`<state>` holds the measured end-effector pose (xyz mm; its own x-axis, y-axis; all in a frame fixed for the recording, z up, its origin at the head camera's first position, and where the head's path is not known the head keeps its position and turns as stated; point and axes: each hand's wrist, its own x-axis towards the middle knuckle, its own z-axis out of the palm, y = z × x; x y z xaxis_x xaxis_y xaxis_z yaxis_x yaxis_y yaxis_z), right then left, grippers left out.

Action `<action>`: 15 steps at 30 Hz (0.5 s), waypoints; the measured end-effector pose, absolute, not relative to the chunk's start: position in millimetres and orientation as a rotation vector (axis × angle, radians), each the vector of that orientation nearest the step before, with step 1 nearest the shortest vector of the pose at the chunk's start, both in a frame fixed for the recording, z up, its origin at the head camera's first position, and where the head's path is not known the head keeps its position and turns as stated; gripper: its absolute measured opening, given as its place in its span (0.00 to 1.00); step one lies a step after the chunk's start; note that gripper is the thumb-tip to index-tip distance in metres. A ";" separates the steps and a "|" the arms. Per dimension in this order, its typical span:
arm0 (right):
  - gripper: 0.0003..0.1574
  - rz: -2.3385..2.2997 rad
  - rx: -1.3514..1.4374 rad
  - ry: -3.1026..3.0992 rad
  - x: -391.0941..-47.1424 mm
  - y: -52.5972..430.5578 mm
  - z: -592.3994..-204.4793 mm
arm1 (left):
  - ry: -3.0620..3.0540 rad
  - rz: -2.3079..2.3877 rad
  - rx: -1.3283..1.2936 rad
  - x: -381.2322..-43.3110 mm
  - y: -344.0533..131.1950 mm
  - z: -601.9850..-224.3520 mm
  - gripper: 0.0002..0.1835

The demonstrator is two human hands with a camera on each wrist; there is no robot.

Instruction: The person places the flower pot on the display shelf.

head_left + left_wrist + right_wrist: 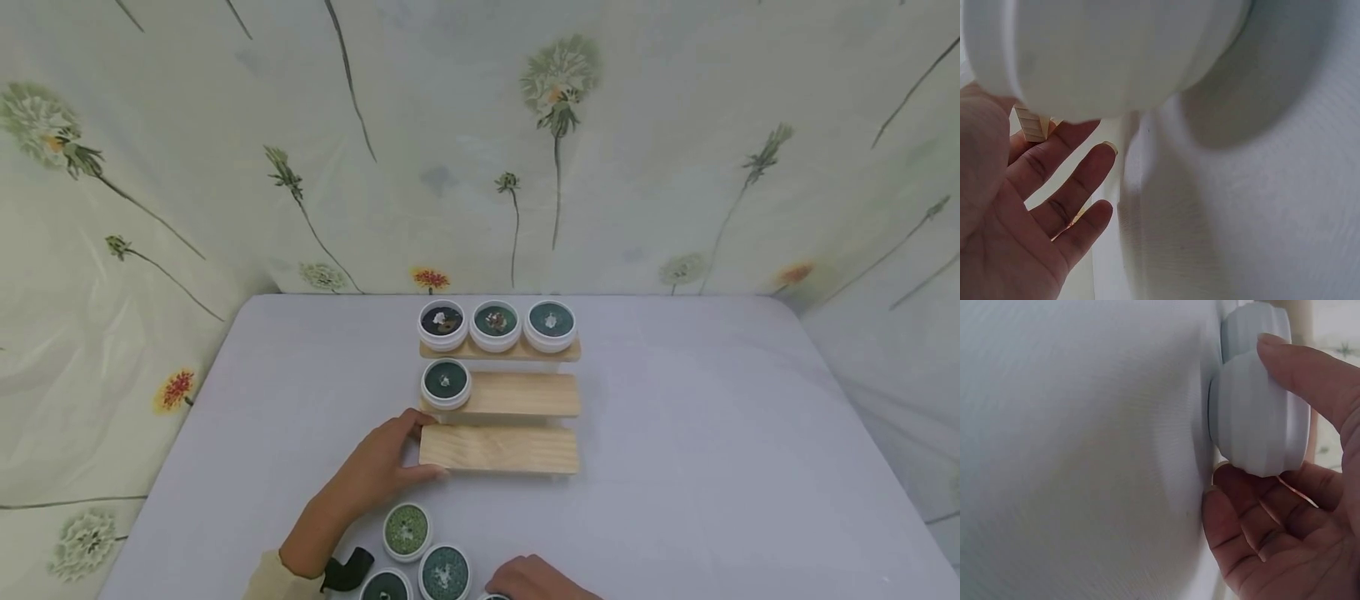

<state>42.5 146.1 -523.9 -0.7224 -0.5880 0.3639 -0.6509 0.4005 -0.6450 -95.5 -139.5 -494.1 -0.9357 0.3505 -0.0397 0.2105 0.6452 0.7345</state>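
Note:
My left hand holds the left end of the front step of a pale wooden tiered stand, thumb at the front edge and forefinger at the back. Its other fingers look loosely spread in the left wrist view. At the bottom of the head view, my right hand grips a white ribbed pot. The right wrist view shows the thumb on the pot's side and fingertips beneath it. Three pots with dark green tops stand on the back step. One more pot sits at the left of the middle step.
Near the left forearm stand a light green-topped pot, a teal-topped pot and a dark-topped pot. A black strap piece shows by the left wrist. A white cloth covers the table; a flower-patterned curtain hangs behind.

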 end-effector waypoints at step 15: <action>0.39 1.453 1.179 -2.951 7.5 166.9 -480.9 | 2.677 1.169 0.439 -94.0 -138.6 -493.0 0.34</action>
